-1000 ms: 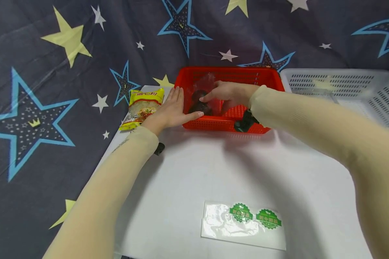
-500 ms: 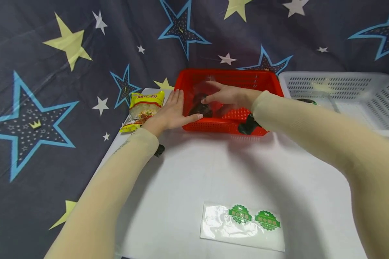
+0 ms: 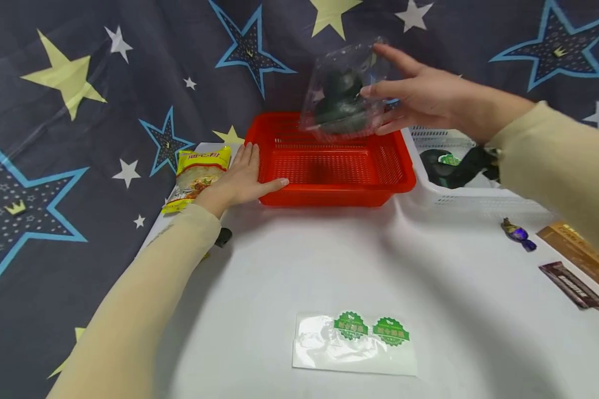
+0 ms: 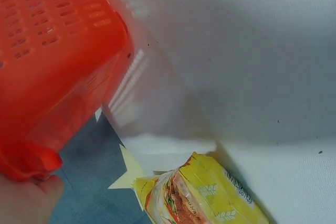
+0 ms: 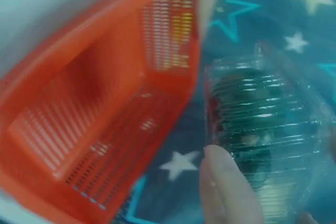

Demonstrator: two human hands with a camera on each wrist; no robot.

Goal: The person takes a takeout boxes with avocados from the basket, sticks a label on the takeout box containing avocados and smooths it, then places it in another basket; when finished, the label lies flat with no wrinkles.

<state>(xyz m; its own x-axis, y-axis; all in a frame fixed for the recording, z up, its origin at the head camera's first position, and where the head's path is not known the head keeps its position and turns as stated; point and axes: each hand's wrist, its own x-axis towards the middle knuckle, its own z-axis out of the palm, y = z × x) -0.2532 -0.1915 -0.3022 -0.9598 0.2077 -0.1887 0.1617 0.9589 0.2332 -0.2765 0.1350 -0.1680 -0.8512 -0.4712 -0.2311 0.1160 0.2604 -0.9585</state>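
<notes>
In the head view, my right hand (image 3: 426,100) holds a clear plastic box (image 3: 340,105) above the back of the red basket (image 3: 329,196). Dark green rounded pieces show through the box; their exact kind is unclear. The right wrist view has the thumb (image 5: 231,187) against the ribbed side of this box (image 5: 262,124). My left hand (image 3: 235,183) rests on the red basket's left edge, fingers straight and thumb along the front rim. Through its open top, the red basket's perforated bottom shows nothing lying on it.
A yellow food packet (image 3: 202,174) lies left of the red basket. To its right stands a white basket (image 3: 441,198) with a dark green item inside. A sticker sheet (image 3: 354,346), a wrapped candy (image 3: 518,235) and a brown bar (image 3: 573,285) lie on the white table.
My right hand has lifted the clear box up out of the red basket and moved right. The left hand stays on the basket's edge. The head view has turned slightly right.
</notes>
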